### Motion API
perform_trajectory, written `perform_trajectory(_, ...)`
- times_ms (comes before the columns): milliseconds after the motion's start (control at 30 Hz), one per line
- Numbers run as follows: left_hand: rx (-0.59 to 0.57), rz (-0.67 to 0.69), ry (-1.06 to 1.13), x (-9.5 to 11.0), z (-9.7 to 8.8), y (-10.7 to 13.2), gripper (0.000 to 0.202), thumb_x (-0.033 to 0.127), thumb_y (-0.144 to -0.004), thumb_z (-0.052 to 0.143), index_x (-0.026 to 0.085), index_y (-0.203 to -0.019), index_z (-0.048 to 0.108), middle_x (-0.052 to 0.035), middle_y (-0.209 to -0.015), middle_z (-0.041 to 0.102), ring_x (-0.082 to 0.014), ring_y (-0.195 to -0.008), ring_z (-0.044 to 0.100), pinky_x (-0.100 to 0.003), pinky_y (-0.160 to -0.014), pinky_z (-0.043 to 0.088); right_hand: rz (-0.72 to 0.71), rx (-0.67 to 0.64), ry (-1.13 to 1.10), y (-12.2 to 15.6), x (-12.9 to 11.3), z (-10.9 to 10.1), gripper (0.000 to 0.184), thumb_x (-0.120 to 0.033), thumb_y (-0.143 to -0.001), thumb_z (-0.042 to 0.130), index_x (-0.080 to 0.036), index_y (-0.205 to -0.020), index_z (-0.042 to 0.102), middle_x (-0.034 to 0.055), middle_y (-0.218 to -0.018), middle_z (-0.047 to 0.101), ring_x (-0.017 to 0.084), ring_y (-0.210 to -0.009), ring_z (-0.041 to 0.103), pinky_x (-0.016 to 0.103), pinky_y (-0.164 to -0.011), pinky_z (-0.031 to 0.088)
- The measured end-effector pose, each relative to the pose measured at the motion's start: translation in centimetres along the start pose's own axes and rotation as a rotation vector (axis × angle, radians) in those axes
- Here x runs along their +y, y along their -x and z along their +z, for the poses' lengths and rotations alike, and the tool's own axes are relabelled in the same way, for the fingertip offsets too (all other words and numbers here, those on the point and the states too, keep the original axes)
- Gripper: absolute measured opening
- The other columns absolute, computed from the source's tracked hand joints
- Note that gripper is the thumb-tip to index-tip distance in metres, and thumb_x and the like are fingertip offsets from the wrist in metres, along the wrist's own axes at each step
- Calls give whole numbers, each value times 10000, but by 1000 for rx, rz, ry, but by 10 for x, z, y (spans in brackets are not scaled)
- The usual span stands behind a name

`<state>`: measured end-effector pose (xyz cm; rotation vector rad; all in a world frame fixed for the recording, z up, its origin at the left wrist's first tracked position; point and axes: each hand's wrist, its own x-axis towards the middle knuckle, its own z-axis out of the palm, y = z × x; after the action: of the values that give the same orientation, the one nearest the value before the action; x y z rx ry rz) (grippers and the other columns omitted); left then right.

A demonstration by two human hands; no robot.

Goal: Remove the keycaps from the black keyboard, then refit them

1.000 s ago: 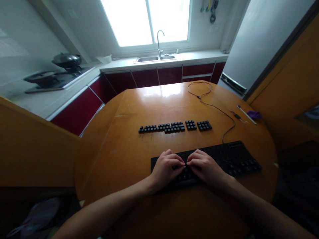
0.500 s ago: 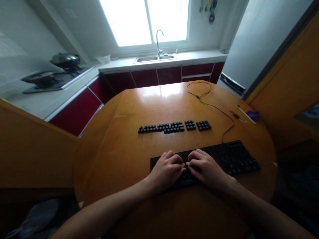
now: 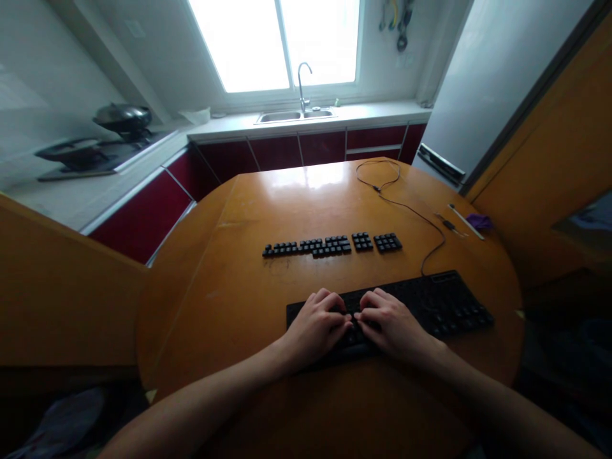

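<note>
A black keyboard (image 3: pixel 444 306) lies on the round wooden table (image 3: pixel 287 204) near its front edge. Both my hands rest on its left half. My left hand (image 3: pixel 318 322) and my right hand (image 3: pixel 389 322) have their fingers curled, and the fingertips meet over the keys between them. Whatever they pinch there is hidden. Beyond the keyboard, loose black keycaps (image 3: pixel 329 245) are laid out in a row of three groups. The keyboard's cable (image 3: pixel 411 213) runs off toward the far right of the table.
A white stick (image 3: pixel 463 221) and a small purple thing (image 3: pixel 478 221) lie at the table's right edge. Behind the table are red cabinets, a sink with a tap (image 3: pixel 291 116), a wok on a stove (image 3: pixel 122 118) and a fridge (image 3: pixel 478 95) at the right.
The hands stay on the keyboard with only slight finger movement. The view has shifted a little.
</note>
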<state>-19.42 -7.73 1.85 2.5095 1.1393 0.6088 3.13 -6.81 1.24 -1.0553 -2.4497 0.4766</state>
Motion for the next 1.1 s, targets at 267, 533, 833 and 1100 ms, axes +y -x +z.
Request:
perform_trajectory(267,114,-20,74,-15,-11,-8,152,302,-953,635,252,-946,778,-52,-993,691,-207,-977,580,-380,-895,491,-7,112,-135,-5,-3,-2,154,-143,-924,603,-199,-811,692,53,-897,666,200,-883,579,352,-811,504)
perform_trajectory(533,377,-193,-276,-99,-35,-51,116,264,-886,716,217,-970,782,-62,-957,694,-236,-950,565,-393,-892,486,-21,157,44,-74,14,-17,181,-165,-925,595,-191,-1019,747,87,-962,667,235,-956,562,379,-875,487)
perform_trajectory(833,280,-179,-434,-122,-22,-50,137,252,-900,696,296,-989,791,-60,-994,657,-234,-953,529,-389,-871,472,-44,-3,364,-152,30,16,219,-235,-973,550,-202,-1057,749,132,-1107,613,277,-1067,482,384,-886,384)
perform_trajectory(1100,288,-122,-331,-125,-18,-47,119,224,-899,695,260,-856,801,-39,-1041,737,-224,-964,543,-391,-884,461,-98,-44,345,-157,37,23,219,-221,-968,576,-224,-910,787,103,-1106,670,275,-1108,458,419,-935,302)
